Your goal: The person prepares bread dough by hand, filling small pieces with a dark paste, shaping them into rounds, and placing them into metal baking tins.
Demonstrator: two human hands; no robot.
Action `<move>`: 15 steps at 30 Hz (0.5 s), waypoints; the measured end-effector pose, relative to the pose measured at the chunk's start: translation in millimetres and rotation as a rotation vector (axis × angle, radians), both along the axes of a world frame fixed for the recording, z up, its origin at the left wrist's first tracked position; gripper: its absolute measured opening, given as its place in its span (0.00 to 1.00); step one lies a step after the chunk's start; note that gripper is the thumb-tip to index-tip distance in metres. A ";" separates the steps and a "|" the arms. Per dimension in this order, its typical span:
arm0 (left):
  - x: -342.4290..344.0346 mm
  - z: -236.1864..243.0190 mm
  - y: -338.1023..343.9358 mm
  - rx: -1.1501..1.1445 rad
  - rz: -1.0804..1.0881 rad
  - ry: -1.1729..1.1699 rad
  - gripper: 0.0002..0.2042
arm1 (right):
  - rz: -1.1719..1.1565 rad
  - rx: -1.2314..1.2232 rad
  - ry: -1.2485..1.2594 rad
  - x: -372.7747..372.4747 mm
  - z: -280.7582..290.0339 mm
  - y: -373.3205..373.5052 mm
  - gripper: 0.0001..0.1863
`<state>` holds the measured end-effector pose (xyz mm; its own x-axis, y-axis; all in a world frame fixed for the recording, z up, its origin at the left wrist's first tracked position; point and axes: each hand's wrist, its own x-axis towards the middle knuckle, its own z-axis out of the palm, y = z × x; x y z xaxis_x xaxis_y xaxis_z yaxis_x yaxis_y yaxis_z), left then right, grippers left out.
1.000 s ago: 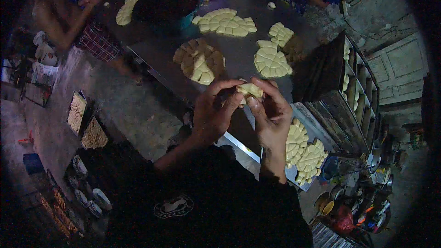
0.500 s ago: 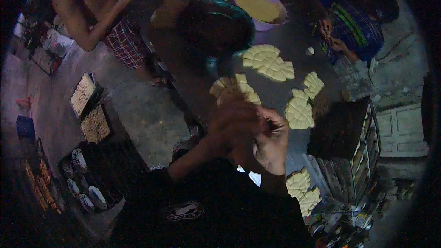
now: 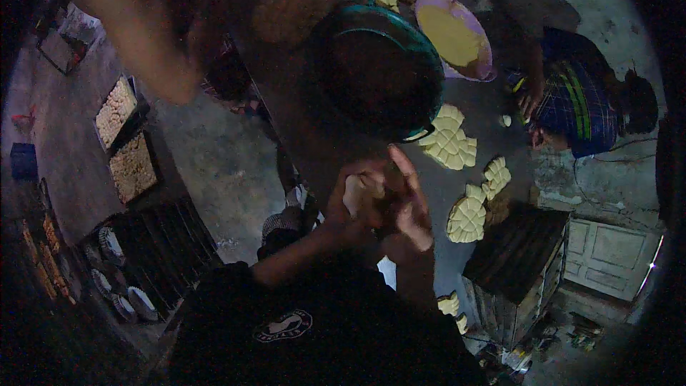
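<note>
A person in a black shirt (image 3: 357,347) with a white badge (image 3: 284,326).
The folds are too dark to see well. The badge is on the left of the front: an oval ring with tiny letters and a pale bean shape inside. The left sleeve (image 3: 227,284) is black and stops well before the wrist. The left hand (image 3: 357,193) and right hand (image 3: 413,214) are bare and look blurry.

Left head-worn fisheye, facing down past wearer's chest (image 3: 336,300); left hand (image 3: 351,196), right hand (image 3: 413,213) near, table (image 3: 491,127) beyond.
</note>
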<state>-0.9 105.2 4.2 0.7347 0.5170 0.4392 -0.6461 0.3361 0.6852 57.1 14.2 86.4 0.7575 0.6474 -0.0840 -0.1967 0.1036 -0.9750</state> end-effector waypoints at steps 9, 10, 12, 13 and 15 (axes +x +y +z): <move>-19.8 -59.7 41.4 -0.059 0.075 0.305 0.38 | 0.726 -0.865 -1.123 157.6 -64.5 58.5 0.24; -17.7 -57.6 41.1 0.055 0.187 0.386 0.37 | 0.821 -0.907 -1.215 165.3 -69.2 63.8 0.24; -4.6 -52.2 43.4 0.333 0.479 0.554 0.35 | 0.934 -0.851 -1.171 169.2 -69.9 67.5 0.23; -2.8 -52.4 48.3 0.450 0.544 0.623 0.33 | 0.920 -0.800 -1.163 175.0 -77.2 65.7 0.23; -10.9 -54.3 62.0 0.629 0.534 0.742 0.31 | 0.888 -0.748 -1.158 183.7 -86.7 57.9 0.23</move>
<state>-11.8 167.1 -50.0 0.6737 0.6848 0.2779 0.0370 -0.4069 0.9127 240.8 72.1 -0.4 0.0709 0.9665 -0.2465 0.8939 -0.1712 -0.4142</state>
